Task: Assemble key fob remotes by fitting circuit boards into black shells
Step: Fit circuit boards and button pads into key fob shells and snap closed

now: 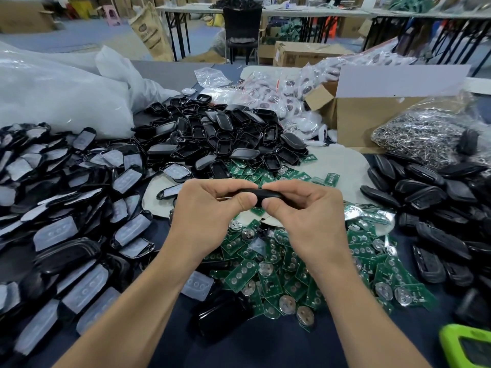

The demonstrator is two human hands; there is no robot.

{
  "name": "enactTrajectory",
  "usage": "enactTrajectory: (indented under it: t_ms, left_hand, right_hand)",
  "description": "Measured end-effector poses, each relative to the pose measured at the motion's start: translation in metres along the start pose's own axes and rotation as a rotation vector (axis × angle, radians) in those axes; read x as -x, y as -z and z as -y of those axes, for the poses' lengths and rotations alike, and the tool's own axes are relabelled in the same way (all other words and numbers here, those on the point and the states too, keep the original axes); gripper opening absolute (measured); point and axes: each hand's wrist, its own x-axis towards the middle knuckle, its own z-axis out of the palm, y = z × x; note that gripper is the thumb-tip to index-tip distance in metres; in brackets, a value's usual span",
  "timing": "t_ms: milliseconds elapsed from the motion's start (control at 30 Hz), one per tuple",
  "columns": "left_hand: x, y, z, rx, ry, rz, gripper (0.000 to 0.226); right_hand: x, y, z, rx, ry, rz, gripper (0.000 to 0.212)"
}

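Black shell [261, 193]: held mid-scene above the green circuit boards [268, 272], pinched between curled fingers of left hand [212, 211] and right hand [305, 211]. Loose shells [225, 134] piled farther back on the worktop [265, 346].

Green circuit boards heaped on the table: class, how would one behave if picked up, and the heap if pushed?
A green circuit board looks thin and flat, so it is probably stiff and light. The heap lies loosely overlapped; a push would likely slide and scatter boards, not roll them.
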Motion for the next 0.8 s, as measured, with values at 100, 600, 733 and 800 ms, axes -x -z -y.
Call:
enactTrajectory:
  t_ms: [100,600,733,800]
  left_hand:
    - [0.005,-0.001,0.0,-0.21,-0.084,-0.022,0.037]
    - [0.008,-0.022,-0.003,0.316,-0.026,0.018,0.02]
    - [0.011,-0.022,-0.006,0.311,-0.068,-0.032,0.023]
    - [0.012,-0.021,-0.007,0.292,-0.095,-0.049,0.027]
  right_hand:
    - [0.0,-0.002,0.0,0.268,0.046,0.051,0.02]
    - [0.003,-0.018,0.003,-0.571,-0.32,-0.024,0.024]
    - [0.003,-0.017,0.0,-0.434,-0.242,0.009,0.024]
    - [0.003,-0.015,0.0,-0.37,-0.207,0.037,0.024]
